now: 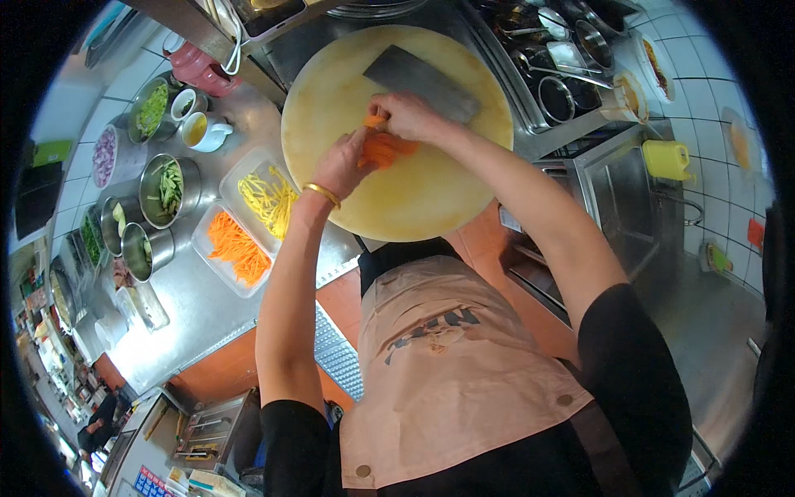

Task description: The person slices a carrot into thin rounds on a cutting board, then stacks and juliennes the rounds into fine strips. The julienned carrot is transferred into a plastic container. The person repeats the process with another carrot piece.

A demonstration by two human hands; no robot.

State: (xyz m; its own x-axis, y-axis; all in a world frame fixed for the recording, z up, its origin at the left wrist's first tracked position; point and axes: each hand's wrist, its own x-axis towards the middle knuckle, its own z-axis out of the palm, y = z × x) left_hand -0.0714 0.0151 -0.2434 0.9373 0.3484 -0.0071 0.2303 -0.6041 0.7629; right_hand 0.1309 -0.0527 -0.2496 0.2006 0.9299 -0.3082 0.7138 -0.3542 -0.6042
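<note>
On a round, yellowish chopping block (428, 205), both hands meet over a small pile of orange carrot slices (382, 149). My left hand (343, 163), with a gold bangle at the wrist, is closed around the left side of the pile. The fingertips of my right hand (404, 115) pinch an orange piece at the pile's top. Just beyond, a Chinese cleaver's wide steel blade (422, 84) lies flat on the block; its handle cannot be made out. Left of the block stand a clear plastic container of yellow strips (268, 202) and one of shredded carrot (239, 248).
Steel pots with cut greens (169, 186), a tub of chopped purple onion (115, 155) and a white cup (208, 132) crowd the steel counter at left. A metal post (261, 74) rises near the block's upper left. Ladles and steel containers (556, 99) fill the upper right.
</note>
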